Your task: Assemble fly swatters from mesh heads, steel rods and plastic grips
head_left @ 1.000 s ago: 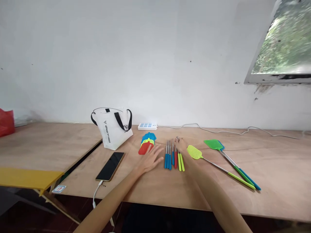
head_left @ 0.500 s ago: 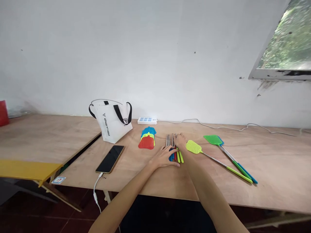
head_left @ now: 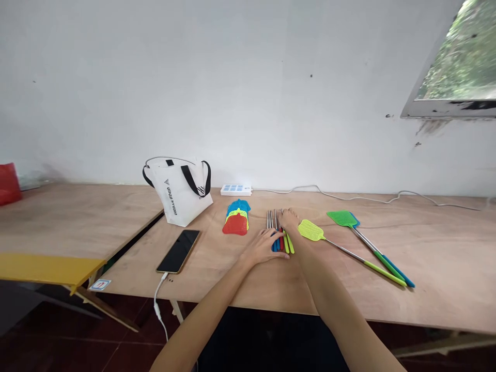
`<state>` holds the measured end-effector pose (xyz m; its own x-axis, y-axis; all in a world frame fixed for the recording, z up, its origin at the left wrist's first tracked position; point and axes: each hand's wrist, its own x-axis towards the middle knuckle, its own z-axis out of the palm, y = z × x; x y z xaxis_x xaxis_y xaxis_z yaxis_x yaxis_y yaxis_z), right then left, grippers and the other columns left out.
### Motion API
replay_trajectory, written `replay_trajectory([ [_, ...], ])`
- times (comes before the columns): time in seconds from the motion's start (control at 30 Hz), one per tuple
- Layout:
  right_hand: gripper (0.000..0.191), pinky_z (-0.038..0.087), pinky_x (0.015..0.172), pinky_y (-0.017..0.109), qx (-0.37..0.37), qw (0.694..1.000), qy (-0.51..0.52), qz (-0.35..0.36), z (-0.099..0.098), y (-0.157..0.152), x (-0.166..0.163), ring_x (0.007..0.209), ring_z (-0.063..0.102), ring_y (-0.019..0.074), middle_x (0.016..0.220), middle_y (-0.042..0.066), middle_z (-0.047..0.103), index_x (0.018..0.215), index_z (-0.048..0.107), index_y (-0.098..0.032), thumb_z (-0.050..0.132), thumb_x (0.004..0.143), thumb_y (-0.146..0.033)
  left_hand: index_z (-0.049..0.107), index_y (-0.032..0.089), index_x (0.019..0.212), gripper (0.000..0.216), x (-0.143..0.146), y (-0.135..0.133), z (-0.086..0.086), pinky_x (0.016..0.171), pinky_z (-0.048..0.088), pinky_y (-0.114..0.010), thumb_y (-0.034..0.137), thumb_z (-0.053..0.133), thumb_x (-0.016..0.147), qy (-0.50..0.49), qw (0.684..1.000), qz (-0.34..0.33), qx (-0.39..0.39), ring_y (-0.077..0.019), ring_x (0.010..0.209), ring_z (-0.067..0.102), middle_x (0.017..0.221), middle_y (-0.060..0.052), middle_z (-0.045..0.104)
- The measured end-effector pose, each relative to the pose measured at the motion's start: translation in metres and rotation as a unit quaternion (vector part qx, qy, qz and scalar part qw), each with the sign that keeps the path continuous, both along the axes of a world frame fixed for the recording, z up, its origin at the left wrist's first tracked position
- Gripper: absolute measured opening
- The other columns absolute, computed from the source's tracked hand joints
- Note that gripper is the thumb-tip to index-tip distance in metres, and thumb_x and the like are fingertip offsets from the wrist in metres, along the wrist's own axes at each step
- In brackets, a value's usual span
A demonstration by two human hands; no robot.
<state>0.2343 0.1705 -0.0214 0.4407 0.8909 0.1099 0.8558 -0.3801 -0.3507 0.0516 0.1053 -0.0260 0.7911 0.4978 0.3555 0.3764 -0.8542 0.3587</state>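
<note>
Two hands work at a row of coloured handles just below the centre of the frame.
The left hand (head_left: 263, 248) lies across the blue handles (head_left: 275, 247), thumb and forefinger parted in a loose arch, with no clear grip; the right hand (head_left: 289, 220) curls by the metal rods (head_left: 269, 219), and whether its fingers pinch anything I cannot tell. The red handle (head_left: 281, 244) and yellow-green handles (head_left: 290, 245) lie alongside, to the right in the row. To square the row well, the left thumb would best stay level against the handle ends while the right fingers steady the rods, pressing lightly so none rolls towards the yellow-green swatter (head_left: 310, 230), right of centre.
</note>
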Motion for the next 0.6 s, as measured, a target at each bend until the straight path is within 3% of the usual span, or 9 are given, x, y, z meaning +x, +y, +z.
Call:
replay_trajectory([
  [0.23,0.045,0.037,0.109,0.046,-0.007,1.0,-0.01,0.004,-0.001,0.0,0.002,0.126,0.055,0.026,0.135,0.014,0.061,0.125,0.064,-0.015,0.043,0.104,-0.049,0.06,0.029,0.134,0.059,0.0,0.0,0.0,0.109,0.041,-0.043,0.068,0.061,0.09,-0.004,1.0,-0.006,0.021,-0.0276,0.118,0.057,0.121,-0.007,0.06],
  [0.4,0.051,0.035,0.107,0.041,-0.005,1.0,-0.027,0.009,-0.001,-0.001,0.0,0.129,0.053,0.0292,0.137,0.022,0.059,0.127,0.064,-0.011,0.03,0.106,-0.042,0.057,0.027,0.136,0.066,0.0,-0.001,0.003,0.108,0.042,-0.042,0.07,0.063,0.086,-0.009,1.0,0.001,0.016,-0.0278,0.12,0.057,0.127,-0.008,0.059],
  [0.6,0.049,0.037,0.103,0.043,0.006,0.998,-0.066,0.008,-0.001,-0.004,-0.011,0.129,0.051,0.0323,0.139,0.024,0.054,0.129,0.06,-0.009,0.031,0.104,-0.04,0.057,0.025,0.132,0.066,0.001,-0.002,0.002,0.108,0.041,-0.041,0.07,0.066,0.085,-0.011,1.0,0.007,0.017,-0.0281,0.124,0.056,0.13,-0.008,0.061],
])
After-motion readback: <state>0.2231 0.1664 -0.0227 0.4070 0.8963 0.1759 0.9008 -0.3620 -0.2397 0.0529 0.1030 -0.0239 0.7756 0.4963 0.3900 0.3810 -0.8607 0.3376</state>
